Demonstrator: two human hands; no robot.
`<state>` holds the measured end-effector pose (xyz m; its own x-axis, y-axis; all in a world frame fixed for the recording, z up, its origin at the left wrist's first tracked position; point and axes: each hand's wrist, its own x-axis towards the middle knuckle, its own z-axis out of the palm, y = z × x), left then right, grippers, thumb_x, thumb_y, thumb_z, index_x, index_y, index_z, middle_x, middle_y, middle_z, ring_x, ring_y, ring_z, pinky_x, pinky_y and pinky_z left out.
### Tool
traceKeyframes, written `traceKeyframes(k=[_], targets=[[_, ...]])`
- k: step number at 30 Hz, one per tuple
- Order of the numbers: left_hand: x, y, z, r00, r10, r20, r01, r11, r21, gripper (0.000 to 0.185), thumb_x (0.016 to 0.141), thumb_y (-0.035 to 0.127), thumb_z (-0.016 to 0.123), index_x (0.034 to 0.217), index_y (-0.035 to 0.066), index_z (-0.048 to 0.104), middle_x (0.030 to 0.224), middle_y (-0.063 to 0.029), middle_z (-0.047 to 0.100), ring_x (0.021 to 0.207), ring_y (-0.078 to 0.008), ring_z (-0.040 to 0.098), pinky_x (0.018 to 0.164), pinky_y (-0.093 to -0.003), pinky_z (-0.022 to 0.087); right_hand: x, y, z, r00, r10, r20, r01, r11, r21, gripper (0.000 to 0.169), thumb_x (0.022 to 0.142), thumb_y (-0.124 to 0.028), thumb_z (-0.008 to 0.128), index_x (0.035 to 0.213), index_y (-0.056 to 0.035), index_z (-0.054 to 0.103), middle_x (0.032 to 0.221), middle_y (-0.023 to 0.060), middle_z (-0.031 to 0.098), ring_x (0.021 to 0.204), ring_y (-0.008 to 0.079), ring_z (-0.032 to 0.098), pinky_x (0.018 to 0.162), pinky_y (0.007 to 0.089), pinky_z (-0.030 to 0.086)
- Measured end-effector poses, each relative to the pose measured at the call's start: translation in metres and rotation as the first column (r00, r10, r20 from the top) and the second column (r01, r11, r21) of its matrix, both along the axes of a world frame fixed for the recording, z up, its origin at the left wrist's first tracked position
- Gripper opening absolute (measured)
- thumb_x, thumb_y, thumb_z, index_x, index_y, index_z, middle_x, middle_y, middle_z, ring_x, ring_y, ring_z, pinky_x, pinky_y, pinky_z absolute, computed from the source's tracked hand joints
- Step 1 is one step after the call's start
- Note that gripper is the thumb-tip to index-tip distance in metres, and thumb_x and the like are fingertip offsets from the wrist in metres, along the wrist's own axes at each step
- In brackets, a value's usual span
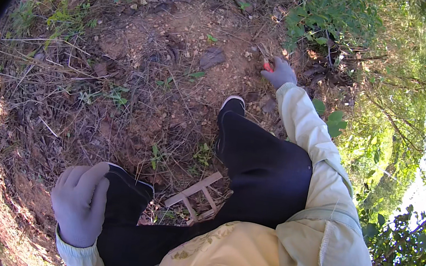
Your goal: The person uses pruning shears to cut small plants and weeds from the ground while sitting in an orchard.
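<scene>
My right hand (281, 73), in a grey glove, reaches out low over the soil at the upper right. It grips the red handle (267, 66) of a small tool. A thin part seems to stretch from the handle towards the ground, too small to make out. My left hand (81, 200), gloved in the same grey, lies over my left knee at the lower left. No object shows in it, and its palm is turned out of sight. Between my legs stands a low wooden stool (194, 190), partly covered by my dark trousers (268, 171).
Reddish soil (148, 41) with small stones and dry grass (66, 63) spreads before me. A leafy green shrub (331, 16) grows beyond my right hand, near dark dead twigs (336, 68). My right shoe (234, 104) is planted on the ground. Dense foliage fills the right side.
</scene>
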<state>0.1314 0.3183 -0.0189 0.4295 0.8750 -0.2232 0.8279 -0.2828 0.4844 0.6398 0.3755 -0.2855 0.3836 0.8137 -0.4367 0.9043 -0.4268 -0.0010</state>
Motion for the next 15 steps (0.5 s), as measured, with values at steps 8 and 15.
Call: traceKeyframes(k=[8,15], targets=[[-0.008,0.000,-0.009,0.998,-0.060,-0.004,0.060,0.998,-0.019,0.028,0.077,0.007,0.066,0.105,0.002,0.066,0.087,-0.0121,0.065,0.080,-0.0309,0.062,0.071,-0.0401,0.049,-0.017,-0.024,-0.015,0.999,-0.047,0.010,0.046,0.996,0.072,0.071,0.073,-0.047,0.073,0.130,-0.0115,0.049,0.123,0.0203,0.055,0.112,0.0383,0.057,0.094,0.0456,0.046],[-0.014,0.000,-0.006,0.997,-0.069,-0.043,0.064,0.992,-0.104,0.031,0.079,0.009,0.064,0.110,0.001,0.063,0.089,-0.0141,0.063,0.082,-0.0324,0.061,0.072,-0.0408,0.048,-0.027,-0.018,-0.010,0.997,-0.059,-0.046,0.062,0.996,0.061,0.062,0.073,-0.048,0.070,0.120,-0.0107,0.052,0.120,0.0206,0.055,0.108,0.0397,0.059,0.089,0.0483,0.048]])
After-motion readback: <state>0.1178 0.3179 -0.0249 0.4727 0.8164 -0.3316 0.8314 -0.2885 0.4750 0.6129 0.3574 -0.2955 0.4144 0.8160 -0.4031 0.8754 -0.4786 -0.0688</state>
